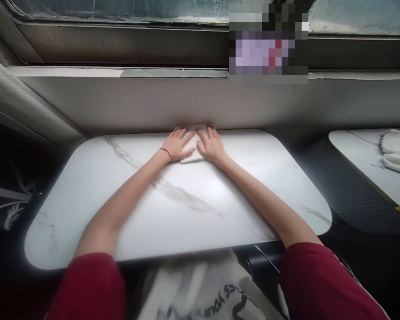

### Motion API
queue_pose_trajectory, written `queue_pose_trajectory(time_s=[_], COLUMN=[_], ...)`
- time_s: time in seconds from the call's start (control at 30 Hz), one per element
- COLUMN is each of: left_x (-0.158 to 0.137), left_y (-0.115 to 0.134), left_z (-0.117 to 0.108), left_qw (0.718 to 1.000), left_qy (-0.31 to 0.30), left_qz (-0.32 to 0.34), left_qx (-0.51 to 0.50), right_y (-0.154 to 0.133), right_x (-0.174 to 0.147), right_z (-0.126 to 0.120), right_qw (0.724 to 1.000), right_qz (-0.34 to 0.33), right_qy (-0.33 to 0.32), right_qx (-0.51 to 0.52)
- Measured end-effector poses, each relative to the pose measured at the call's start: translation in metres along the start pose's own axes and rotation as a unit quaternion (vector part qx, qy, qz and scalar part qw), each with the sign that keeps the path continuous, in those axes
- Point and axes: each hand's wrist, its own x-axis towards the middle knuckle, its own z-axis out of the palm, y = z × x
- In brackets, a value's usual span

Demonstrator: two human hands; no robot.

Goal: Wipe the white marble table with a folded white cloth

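A folded white cloth (190, 151) lies at the far edge of the white marbled tabletop (146, 226), close to the wall. My left hand (177, 144) rests flat on its left side, fingers spread and pointing away from me; a thin red bracelet circles that wrist. On the cloth's right side my right hand (212, 146) presses down flat, its fingers also apart. The thumbs point toward each other with a strip of cloth showing between them. Neither hand wraps around the cloth.
Behind the tabletop rises a pale wall (136, 100) with a window sill (173, 73) above. A second marbled table (356, 151) stands at the right, bearing a bundled white cloth (398, 149). Cables (13, 200) hang at the left. A printed pale fabric (200, 289) is below the near edge.
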Motion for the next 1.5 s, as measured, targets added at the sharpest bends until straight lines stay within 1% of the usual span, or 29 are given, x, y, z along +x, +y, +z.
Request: queue_pose_trajectory(time_s=[0.13, 0.23, 0.33, 0.4, 0.5, 0.63, 0.7, 0.77, 0.83, 0.87, 0.97, 1.1, 1.2, 1.3, 1.4, 1.5], left_x=[-0.001, -0.007, -0.020, -0.032, -0.058, -0.109, -0.139, -0.165, -0.185, -0.193, -0.207, -0.216, -0.219, -0.216, -0.206, -0.188], left_y=[0.008, 0.017, 0.034, 0.050, 0.082, 0.132, 0.153, 0.168, 0.177, 0.179, 0.179, 0.167, 0.149, 0.126, 0.102, 0.078], left_z=[-0.003, -0.005, -0.003, -0.001, -0.002, -0.008, -0.012, -0.017, -0.022, -0.025, -0.031, -0.035, -0.035, -0.032, -0.032, -0.034], left_qw=[1.000, 0.999, 0.998, 0.999, 0.998, 0.996, 0.995, 0.993, 0.992, 0.992, 0.994, 0.996, 0.996, 0.996, 0.993, 0.990], left_qy=[-0.017, -0.026, -0.027, -0.019, -0.020, -0.025, -0.020, -0.017, -0.011, -0.008, 0.002, 0.009, 0.008, 0.006, -0.005, -0.031], left_qz=[-0.011, -0.023, -0.023, -0.020, -0.016, -0.002, 0.005, 0.030, 0.050, 0.055, 0.050, 0.030, 0.005, -0.035, -0.080, -0.119], left_qx=[0.022, 0.037, 0.042, 0.044, 0.057, 0.087, 0.102, 0.111, 0.113, 0.112, 0.101, 0.085, 0.084, 0.087, 0.083, 0.075], right_y=[-0.003, -0.002, 0.002, 0.004, 0.002, -0.014, -0.026, -0.037, -0.048, -0.053, -0.065, -0.075, -0.082, -0.092, -0.105, -0.115], right_x=[-0.003, -0.009, -0.025, -0.043, -0.082, -0.145, -0.174, -0.196, -0.211, -0.216, -0.221, -0.209, -0.188, -0.160, -0.132, -0.106], right_z=[-0.006, -0.011, -0.016, -0.023, -0.041, -0.075, -0.092, -0.105, -0.112, -0.112, -0.108, -0.096, -0.087, -0.074, -0.057, -0.041], right_qw=[1.000, 1.000, 0.999, 0.998, 0.997, 0.995, 0.990, 0.977, 0.961, 0.954, 0.943, 0.932, 0.920, 0.913, 0.916, 0.927], right_qz=[0.001, -0.011, -0.042, -0.059, -0.070, -0.095, -0.141, -0.211, -0.276, -0.297, -0.326, -0.345, -0.361, -0.370, -0.368, -0.348], right_qy=[-0.019, -0.022, -0.022, -0.028, -0.034, -0.018, -0.014, -0.020, -0.025, -0.026, -0.037, -0.056, -0.065, -0.070, -0.061, -0.054], right_qx=[-0.019, -0.014, -0.001, 0.003, 0.006, 0.006, 0.011, 0.015, 0.019, 0.023, 0.053, 0.102, 0.136, 0.154, 0.146, 0.132])
